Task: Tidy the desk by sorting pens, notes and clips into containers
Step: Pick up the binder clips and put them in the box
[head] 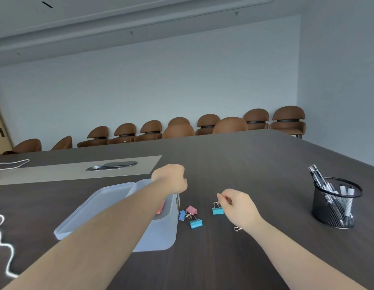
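Observation:
My right hand point(238, 204) pinches the wire handle of a teal binder clip point(217, 211) that sits on the dark desk. Left of it, a pink clip point(191, 209), a blue clip point(182, 215) and another teal clip point(196, 223) lie in a small cluster. A wire loop of one more clip point(236, 228) shows beside my right wrist. My left hand point(171, 178) is curled into a fist above the far end of a clear plastic box point(161, 235); I see nothing in it. Something reddish point(161, 208) lies inside the box, mostly hidden by my forearm.
The box's lid point(94, 208) lies open on its left. A black mesh cup point(336, 206) with several pens stands at the right. A white cable point(2, 237) winds along the left edge. A cable hatch point(110, 165) sits in the desk's middle; brown chairs point(207, 124) line the far wall.

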`<state>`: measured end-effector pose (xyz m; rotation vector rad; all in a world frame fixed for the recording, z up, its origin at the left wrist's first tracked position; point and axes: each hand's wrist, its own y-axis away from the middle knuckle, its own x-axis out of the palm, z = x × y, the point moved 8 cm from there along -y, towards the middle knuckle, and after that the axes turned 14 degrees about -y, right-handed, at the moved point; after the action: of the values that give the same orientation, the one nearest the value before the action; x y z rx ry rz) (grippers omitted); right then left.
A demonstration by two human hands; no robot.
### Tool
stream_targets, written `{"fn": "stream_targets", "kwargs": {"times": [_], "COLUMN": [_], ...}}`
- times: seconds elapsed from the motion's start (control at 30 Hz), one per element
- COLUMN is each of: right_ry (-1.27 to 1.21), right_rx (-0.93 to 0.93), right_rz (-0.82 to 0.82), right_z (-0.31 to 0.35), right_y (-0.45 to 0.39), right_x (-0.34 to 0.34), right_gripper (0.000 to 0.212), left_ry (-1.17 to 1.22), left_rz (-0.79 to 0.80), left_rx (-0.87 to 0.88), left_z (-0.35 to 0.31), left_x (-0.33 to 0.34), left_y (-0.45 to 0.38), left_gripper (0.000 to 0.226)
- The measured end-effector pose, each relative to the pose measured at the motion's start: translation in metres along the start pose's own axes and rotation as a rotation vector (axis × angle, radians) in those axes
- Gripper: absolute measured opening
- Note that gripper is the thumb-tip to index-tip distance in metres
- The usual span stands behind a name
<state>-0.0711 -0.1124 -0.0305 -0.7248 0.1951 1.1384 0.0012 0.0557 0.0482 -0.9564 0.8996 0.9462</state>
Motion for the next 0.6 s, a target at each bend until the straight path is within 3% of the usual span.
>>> {"fn": "stream_targets", "kwargs": {"times": [0.13, 0.27, 0.33, 0.43, 0.6], "right_ry": [0.021, 0.217, 0.361, 0.404, 0.468], "right_rx": [0.023, -0.053, 0.044, 0.154, 0.208], "right_rz": [0.019, -0.073, -0.012, 0.11, 0.191], "right_z": [-0.004, -0.017, -0.038, -0.057, -0.068], "right_y": [0.005, 0.027, 0.037, 0.038, 0.028], "right_x": [-0.005, -0.014, -0.01, 0.001, 0.011], "right_gripper": [0.037, 0.024, 0.044, 0.069, 0.072], "left_ry": [0.016, 0.205, 0.266, 0.109, -0.094], "left_rz": [0.033, 0.139, 0.252, 0.323, 0.475], "left_rx": [0.031, 0.228, 0.325, 0.364, 0.231], "left_z": [-0.006, -0.029, -0.047, -0.067, -0.089], "left_x": [0.007, 0.032, 0.049, 0.072, 0.114], "left_y": [0.009, 0.018, 0.025, 0.028, 0.035], "left_gripper": [0.024, 0.037, 0.051, 0.065, 0.068]}}
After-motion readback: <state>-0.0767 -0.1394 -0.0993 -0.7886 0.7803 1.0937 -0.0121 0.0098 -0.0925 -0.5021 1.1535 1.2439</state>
